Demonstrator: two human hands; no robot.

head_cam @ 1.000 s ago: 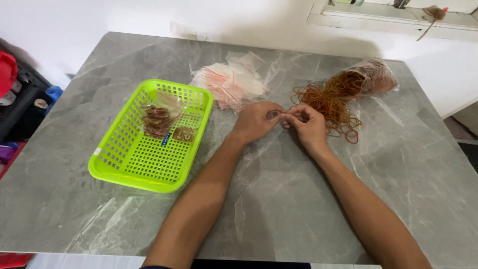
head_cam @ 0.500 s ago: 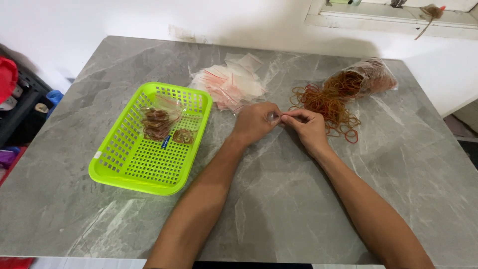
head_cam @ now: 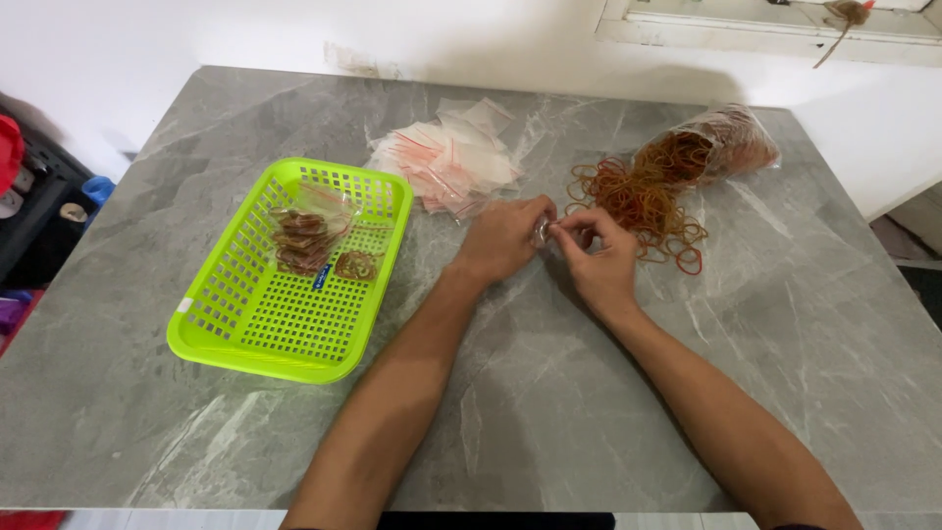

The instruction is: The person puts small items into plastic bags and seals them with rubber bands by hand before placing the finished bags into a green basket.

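Observation:
My left hand (head_cam: 505,238) and my right hand (head_cam: 599,257) meet at the middle of the grey table, fingertips pinched together on a small clear plastic bag (head_cam: 542,232). Just beyond my right hand lies a loose heap of brown and red rubber bands (head_cam: 636,201), spilling from a large clear bag of rubber bands (head_cam: 716,144). A pile of small clear zip bags (head_cam: 449,159) lies beyond my left hand. To the left, a lime-green plastic basket (head_cam: 245,329) holds small filled bags of rubber bands (head_cam: 306,236).
The grey marble-patterned table (head_cam: 549,412) fills the view. A white wall and ledge (head_cam: 775,34) run behind it. Dark and coloured items (head_cam: 29,186) sit on the floor past the table's left edge.
Both hands stay together on the small bag, with only slight finger movement. The view has dropped a little.

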